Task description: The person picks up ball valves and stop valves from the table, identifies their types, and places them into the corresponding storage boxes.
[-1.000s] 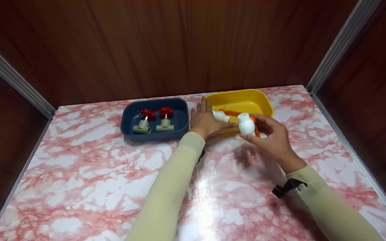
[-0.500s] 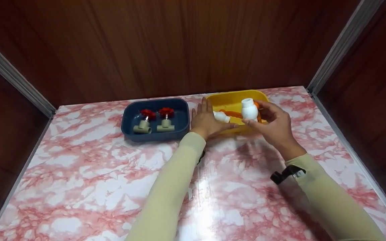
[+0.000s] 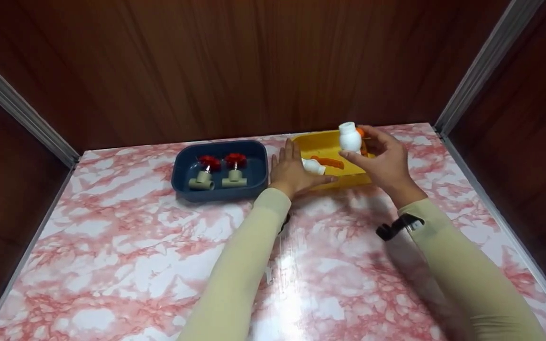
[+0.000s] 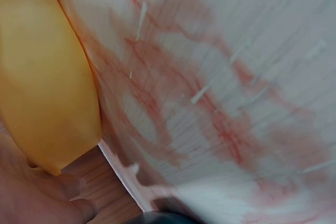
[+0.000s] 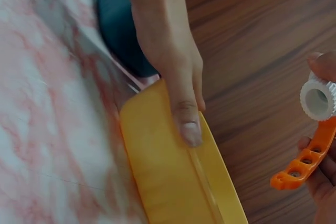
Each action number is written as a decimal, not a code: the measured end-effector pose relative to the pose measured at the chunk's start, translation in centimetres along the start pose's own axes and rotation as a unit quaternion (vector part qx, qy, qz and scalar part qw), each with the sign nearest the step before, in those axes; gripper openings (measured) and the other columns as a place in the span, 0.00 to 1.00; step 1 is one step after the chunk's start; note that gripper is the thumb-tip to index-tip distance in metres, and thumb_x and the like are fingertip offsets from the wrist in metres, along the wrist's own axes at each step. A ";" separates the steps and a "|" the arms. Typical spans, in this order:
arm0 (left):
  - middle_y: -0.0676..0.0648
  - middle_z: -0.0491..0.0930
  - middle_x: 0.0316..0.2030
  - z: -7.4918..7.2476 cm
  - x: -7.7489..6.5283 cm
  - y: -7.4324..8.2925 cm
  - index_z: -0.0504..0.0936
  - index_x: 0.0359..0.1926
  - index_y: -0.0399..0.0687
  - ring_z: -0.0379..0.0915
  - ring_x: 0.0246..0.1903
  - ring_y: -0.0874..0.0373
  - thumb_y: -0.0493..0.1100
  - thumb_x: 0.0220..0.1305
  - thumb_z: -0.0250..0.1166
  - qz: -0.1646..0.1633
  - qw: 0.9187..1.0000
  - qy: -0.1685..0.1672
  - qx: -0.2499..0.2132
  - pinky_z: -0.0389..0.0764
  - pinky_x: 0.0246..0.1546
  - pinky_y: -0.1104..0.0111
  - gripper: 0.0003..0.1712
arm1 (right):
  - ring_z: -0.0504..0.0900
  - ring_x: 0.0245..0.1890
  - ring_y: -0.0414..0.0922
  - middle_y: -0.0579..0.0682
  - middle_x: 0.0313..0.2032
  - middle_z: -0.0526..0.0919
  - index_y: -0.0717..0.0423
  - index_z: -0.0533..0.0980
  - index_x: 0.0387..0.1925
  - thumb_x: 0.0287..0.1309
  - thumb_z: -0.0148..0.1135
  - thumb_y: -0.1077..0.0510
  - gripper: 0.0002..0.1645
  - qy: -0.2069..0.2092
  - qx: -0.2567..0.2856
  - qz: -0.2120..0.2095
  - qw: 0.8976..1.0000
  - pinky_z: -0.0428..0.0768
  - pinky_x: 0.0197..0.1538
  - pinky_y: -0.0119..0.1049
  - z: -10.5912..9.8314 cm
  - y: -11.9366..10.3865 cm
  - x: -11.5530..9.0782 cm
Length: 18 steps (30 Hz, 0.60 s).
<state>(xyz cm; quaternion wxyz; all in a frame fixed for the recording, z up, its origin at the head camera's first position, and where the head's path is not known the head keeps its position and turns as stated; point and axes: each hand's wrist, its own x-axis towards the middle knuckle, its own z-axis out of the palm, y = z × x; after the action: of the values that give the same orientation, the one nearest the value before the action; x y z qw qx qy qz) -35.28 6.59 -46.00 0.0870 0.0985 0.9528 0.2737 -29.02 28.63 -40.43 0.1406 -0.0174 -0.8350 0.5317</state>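
Observation:
My right hand (image 3: 384, 158) pinches a white plastic ball valve (image 3: 350, 137) with an orange lever and holds it above the yellow bin (image 3: 334, 182). In the right wrist view, the orange lever (image 5: 307, 160) and one round white pipe end show beside the fingers. My left hand (image 3: 292, 171) rests on the near left corner of the bin, fingers straight along its side and thumb along the front wall. Inside the bin lies another white ball valve (image 3: 314, 166) with an orange lever, partly hidden by the left hand.
Left of the yellow bin stands a dark blue bin (image 3: 221, 193) holding two beige tee-shaped valves (image 3: 234, 179) with red handwheels. Both bins sit on a red-and-white marbled table (image 3: 159, 265). Brown wood-grain panels (image 3: 206, 71) rise behind and at both sides.
My right hand has lifted the ball valve up and away from me, from the front of the yellow bin to above it. The left hand has stayed at the bin's corner.

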 end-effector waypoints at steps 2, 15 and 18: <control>0.48 0.33 0.98 0.0 0.0 0.0 0.38 0.97 0.51 0.38 0.98 0.44 0.88 0.60 0.72 -0.001 1.000 0.001 0.003 0.34 0.98 0.47 0.85 | 0.86 0.65 0.48 0.54 0.74 0.86 0.50 0.79 0.81 0.70 0.85 0.46 0.44 -0.001 0.000 -0.005 1.000 0.85 0.81 0.46 0.3 0.0 0.5; 0.46 0.32 0.98 -0.1 0.3 0.0 0.40 0.97 0.48 0.36 0.98 0.43 0.87 0.61 0.73 -0.005 1.000 -0.007 -0.010 0.32 0.98 0.46 0.84 | 0.85 0.70 0.56 0.58 0.76 0.84 0.50 0.78 0.82 0.73 0.83 0.47 0.42 -0.006 -0.017 0.010 1.000 0.83 0.83 0.54 1.7 0.5 3.2; 0.47 0.33 0.98 0.0 0.4 0.0 0.41 0.97 0.49 0.36 0.98 0.43 0.87 0.61 0.74 -0.002 1.000 -0.005 -0.008 0.32 0.98 0.46 0.84 | 0.84 0.71 0.56 0.59 0.76 0.83 0.50 0.77 0.83 0.73 0.83 0.47 0.43 -0.008 -0.021 0.025 0.999 0.83 0.83 0.53 1.7 1.0 3.8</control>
<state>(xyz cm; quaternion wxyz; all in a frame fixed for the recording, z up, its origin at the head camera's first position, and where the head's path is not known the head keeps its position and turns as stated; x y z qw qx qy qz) -35.64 6.67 -46.03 0.0936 0.0971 0.9503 0.2807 -33.18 28.23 -41.18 0.1204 -0.0371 -0.8463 0.5176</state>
